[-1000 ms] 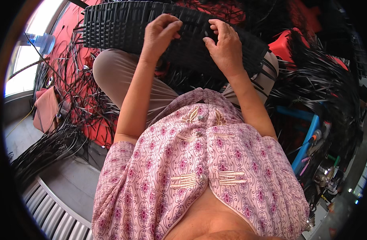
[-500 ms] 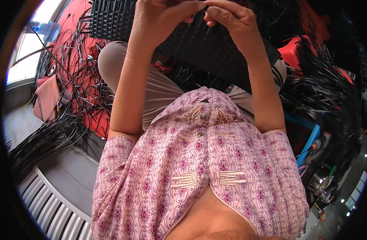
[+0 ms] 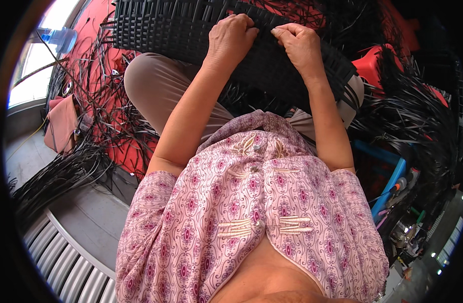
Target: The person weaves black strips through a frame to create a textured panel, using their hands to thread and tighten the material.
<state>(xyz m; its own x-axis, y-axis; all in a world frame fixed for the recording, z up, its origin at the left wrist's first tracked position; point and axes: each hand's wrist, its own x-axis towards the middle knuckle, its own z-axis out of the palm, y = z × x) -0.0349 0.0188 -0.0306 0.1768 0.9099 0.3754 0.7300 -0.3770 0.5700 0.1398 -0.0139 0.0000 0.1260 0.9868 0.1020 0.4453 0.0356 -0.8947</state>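
Fingers (image 3: pixel 292 30) on both hands are bent and drawn narrow, thumbs close to the forefingers; whether they pinch a strip, I cannot tell. The left hand (image 3: pixel 229 40) and, near it, the right hand (image 3: pixel 303 46) are over the far part of a black weave (image 3: pixel 160 26), which lies across the person's knees (image 3: pixel 148 77), loose ends poking out at its left and right. The hands hide parts of it. To the left, thin black strips (image 3: pixel 97 101) lie tangled over a red sheet (image 3: pixel 87 28). A thick bundle (image 3: pixel 55 186) sprawls below, near a pink cloth (image 3: pixel 61 126) and a slatted bench (image 3: pixel 80 265). On the right, a large heap (image 3: pixel 408 118) of strips spreads past the knee and partly covers a red plastic thing (image 3: pixel 367 66). A blue crate (image 3: pixel 389 189) sits near the right elbow, its inside too dark to read, with tools (image 3: pixel 405 182) along its outer side. A clear bluish jug (image 3: pixel 66 39) is by the window (image 3: pixel 34 86), far left; its contents are unclear.
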